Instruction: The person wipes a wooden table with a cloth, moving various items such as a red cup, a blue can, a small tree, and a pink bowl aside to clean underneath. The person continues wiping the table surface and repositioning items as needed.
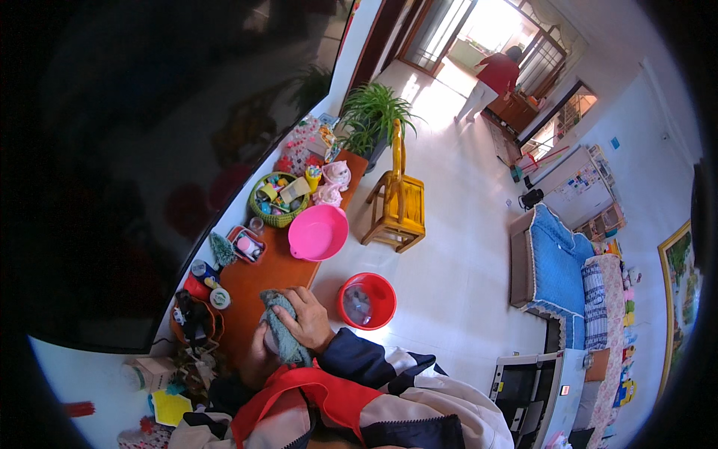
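Above the brown wooden cabinet top (pixel 263 280) I hold a grey-green cloth (pixel 288 339) in my right hand (pixel 307 320), its fingers bent over the fabric. Lower and to the left, my left hand (pixel 256 353) grips a pale, rounded object (pixel 270 340). Cloth and fingers cover most of that object, so its kind cannot be told. The cloth lies wrapped against its side. Near my hands, a round white-lidded container (pixel 220 298) stands on the cabinet. A pink plastic basin (pixel 318 232) sits farther along, by the cabinet's edge.
On the floor stands a red bucket (pixel 367 301) with water and something greyish inside. Beyond it are a yellow wooden chair (pixel 397 207) and a potted plant (pixel 373 115). A green woven basket (pixel 279 220) holds small items. A large television (pixel 168 168) borders the cabinet. Another person (pixel 493 78) stands far off.
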### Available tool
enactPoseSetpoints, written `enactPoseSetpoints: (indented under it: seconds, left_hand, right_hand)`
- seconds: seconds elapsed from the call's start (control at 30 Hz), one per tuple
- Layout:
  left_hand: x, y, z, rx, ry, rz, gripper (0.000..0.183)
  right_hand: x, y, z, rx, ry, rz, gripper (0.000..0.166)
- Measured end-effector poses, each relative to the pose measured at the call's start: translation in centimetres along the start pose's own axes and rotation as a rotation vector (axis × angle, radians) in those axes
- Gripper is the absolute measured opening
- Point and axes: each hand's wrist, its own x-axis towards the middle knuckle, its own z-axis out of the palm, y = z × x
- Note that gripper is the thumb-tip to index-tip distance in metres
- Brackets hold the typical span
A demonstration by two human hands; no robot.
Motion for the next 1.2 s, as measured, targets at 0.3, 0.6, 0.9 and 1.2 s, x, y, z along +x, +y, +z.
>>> enactPoseSetpoints:
  seconds: [0.3, 0.6, 0.9, 1.2]
  left_hand:
    - [0.0, 3.4, 5.7, -0.337, 0.011, -0.005, 0.056]
    - [0.6, 2.6, 5.4, -0.405, 0.037, 0.003, 0.057]
    - [0.9, 1.6, 6.1, -0.259, 0.029, 0.143, 0.061]
    - [1.2, 1.4, 5.7, -0.533, -0.026, 0.057, 0.061]
  right_hand:
    - [-1.8, 1.3, -0.9, 0.085, 0.067, -0.008, 0.044]
    - [-2.1, -1.9, 0.3, -0.081, -0.221, -0.479, 0.041]
    - [0.6, 2.4, -0.1, -0.031, -0.006, 0.06, 0.029]
    - [-2.7, 1.1, -2.3, -0.058, 0.057, -0.111, 0.039]
